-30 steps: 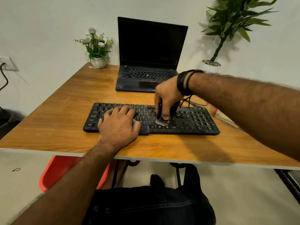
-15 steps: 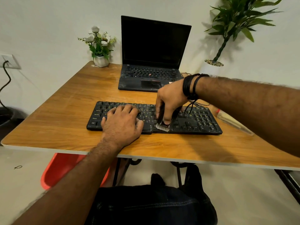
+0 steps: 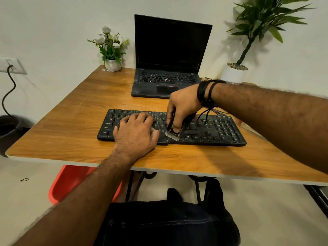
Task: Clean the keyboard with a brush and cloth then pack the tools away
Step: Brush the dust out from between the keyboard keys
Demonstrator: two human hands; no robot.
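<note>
A black keyboard (image 3: 216, 132) lies across the middle of the wooden table (image 3: 71, 125). My left hand (image 3: 136, 134) rests flat on the keyboard's left half, fingers spread over the keys. My right hand (image 3: 181, 107) grips a small black brush (image 3: 173, 134) from above. Its pale bristles touch the keys near the keyboard's front middle. The brush's handle is mostly hidden by my fingers. No cloth can be made out.
An open black laptop (image 3: 168, 75) stands behind the keyboard. A small white pot of flowers (image 3: 111, 50) sits at the back left corner, a tall green plant (image 3: 236, 70) at the back right. A red chair (image 3: 71, 183) shows under the table.
The brush has slid forward over the keys toward the keyboard's front edge. My left hand has stayed on the left half. The camera view shifted slightly.
</note>
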